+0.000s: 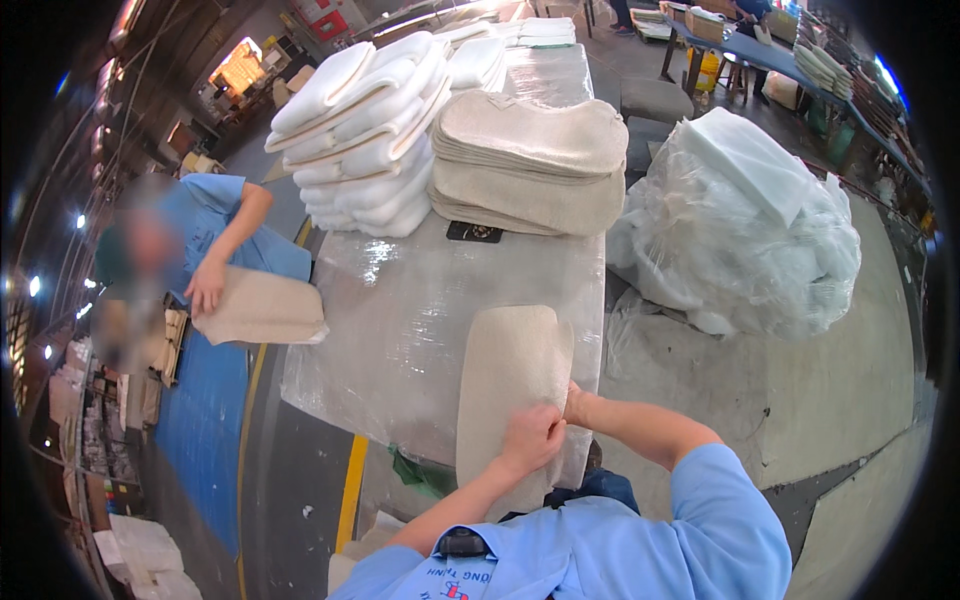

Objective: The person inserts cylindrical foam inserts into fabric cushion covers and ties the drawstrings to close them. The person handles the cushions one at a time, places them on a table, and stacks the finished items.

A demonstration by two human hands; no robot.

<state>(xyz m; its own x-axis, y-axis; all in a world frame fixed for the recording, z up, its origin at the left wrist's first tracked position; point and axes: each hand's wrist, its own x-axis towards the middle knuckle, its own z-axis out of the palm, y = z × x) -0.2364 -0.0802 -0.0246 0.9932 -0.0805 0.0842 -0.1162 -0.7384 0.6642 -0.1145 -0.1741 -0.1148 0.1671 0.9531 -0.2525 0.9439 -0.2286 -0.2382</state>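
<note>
A beige fabric piece [510,360] with rounded corners lies lengthwise on the plastic-covered table [390,300], its lower end toward my body. My left hand [533,438] rests on its right side with the fingers curled in at the edge. Close beside it, my right hand [574,404] grips the same right edge, its fingers partly hidden behind the fabric. Farther back on the table stands a stack of similar beige pieces [530,160]. Left of that rises a tall pile of folded white padding [365,140].
A small black object [473,232] lies before the beige stack. Right of the table sits a big clear plastic bag [740,240] of white material. At the left, a co-worker in a blue shirt [225,215] handles another beige piece [265,308]. A blue table [770,55] stands far right.
</note>
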